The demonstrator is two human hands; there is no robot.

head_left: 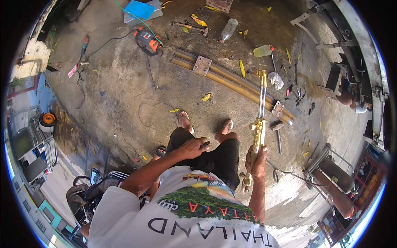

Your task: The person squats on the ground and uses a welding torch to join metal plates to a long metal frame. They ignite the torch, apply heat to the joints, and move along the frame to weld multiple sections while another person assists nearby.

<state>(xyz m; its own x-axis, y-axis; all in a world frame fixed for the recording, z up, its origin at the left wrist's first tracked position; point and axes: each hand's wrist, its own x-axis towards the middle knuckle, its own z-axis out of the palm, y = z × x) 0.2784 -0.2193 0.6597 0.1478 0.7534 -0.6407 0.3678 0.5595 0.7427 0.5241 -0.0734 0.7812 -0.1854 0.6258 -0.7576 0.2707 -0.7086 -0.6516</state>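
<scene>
Head view, listed from left to right: we note first a motorbike (89, 188) parked at the lower left edge, out of the working floor, and above it an orange reel (48, 119) by the wall. Next, a small orange-and-black machine (147, 40) sits on the concrete floor (115, 82) with its dark cables (151, 105) trailing loose toward our feet, long enough to reach the work. Our left hand (192, 148) lies on the thigh of our black shorts, fingers curled down over a small dark thing we cannot identify; it appears to rest there, bearing no load. Our sandalled feet (185, 120) stand just short of a long steel beam (231, 80) that lies flat on the floor, with square plates (202, 65) on top, one near each end. Behind it lie a hammer (191, 27) and a clear bottle (228, 29), and farther right a yellowish bottle (263, 51), all set down near the beam within reach. Our right hand (257, 159) is closed around the brass handle of a cutting torch (260, 111), held upright before us so that its long tubes point away and its tip hangs over the beam; hoses (285, 172) run from its lower end off to the right. At the right rim stand a metal frame (331, 20) and a rusty cart (331, 173).
</scene>
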